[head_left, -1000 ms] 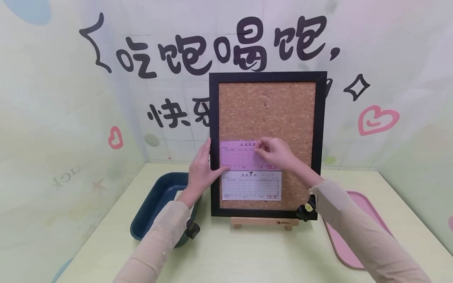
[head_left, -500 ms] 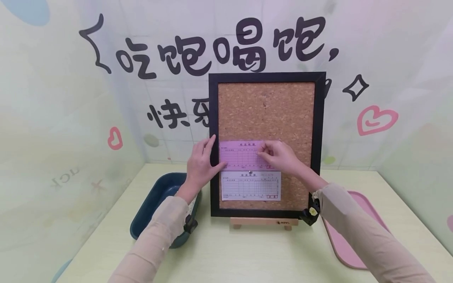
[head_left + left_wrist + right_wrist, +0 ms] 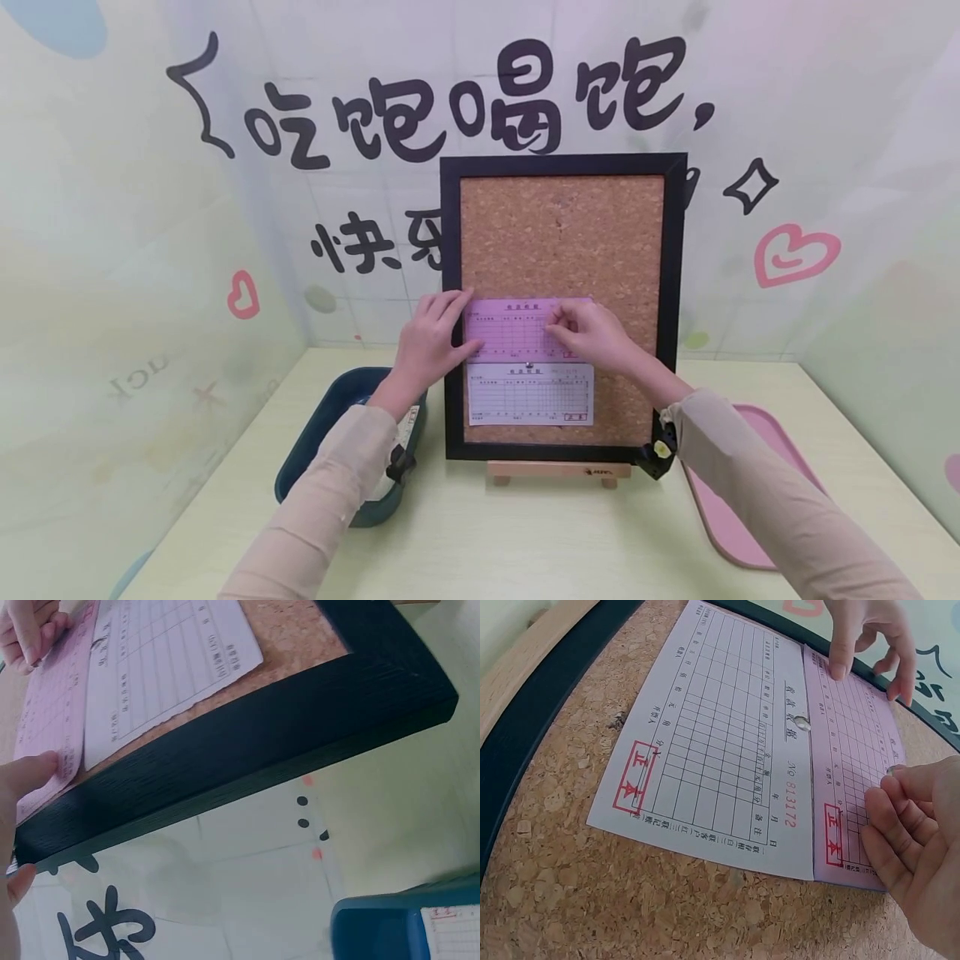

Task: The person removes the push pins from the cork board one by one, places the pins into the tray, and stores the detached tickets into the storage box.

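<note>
My left hand [image 3: 432, 337] lies at the left side of the black-framed cork board [image 3: 570, 237], its thumb pressing the lower left of a pink receipt slip [image 3: 498, 333]. In the right wrist view one of its fingertips reaches the slip's upper left. Between thumb and index finger, my right hand [image 3: 592, 333] pinches a small shiny thumbtack [image 3: 891, 772], close over the right part of the pink slip. Below the pink slip is a white receipt slip [image 3: 528, 396], with another tack [image 3: 801, 723] at its top middle, where the two slips meet.
The board stands on a small wooden easel [image 3: 558, 472]. To the left sits a dark blue bin [image 3: 296, 462] with printed slips [image 3: 454, 930] in it. At the right lies a pink tray [image 3: 738, 521], partly hidden under the right sleeve. A printed backdrop stands behind.
My left hand's fingers have moved from the frame's outer edge up and onto its face, by the pink slip. My right hand has shifted slightly right and down along the slip.
</note>
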Demonstrator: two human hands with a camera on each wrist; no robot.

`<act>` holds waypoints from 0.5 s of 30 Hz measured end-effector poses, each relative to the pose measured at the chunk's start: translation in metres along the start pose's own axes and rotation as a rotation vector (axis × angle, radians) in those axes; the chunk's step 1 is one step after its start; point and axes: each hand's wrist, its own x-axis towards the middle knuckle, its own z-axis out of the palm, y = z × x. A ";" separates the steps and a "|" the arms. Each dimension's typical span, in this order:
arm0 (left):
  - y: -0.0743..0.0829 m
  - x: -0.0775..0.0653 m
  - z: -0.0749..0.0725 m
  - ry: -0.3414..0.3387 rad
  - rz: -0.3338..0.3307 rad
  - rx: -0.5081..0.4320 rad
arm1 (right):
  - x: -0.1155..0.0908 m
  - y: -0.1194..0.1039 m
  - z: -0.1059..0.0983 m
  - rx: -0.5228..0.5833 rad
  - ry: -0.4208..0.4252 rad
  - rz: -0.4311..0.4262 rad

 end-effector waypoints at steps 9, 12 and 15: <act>0.001 0.009 -0.005 -0.068 -0.051 -0.037 | 0.000 0.000 0.000 -0.001 0.002 -0.001; 0.001 0.010 -0.005 -0.066 -0.054 -0.044 | 0.000 0.000 0.001 -0.004 0.004 -0.005; 0.002 0.012 -0.005 -0.061 -0.049 -0.049 | 0.000 0.000 0.001 -0.003 0.006 -0.005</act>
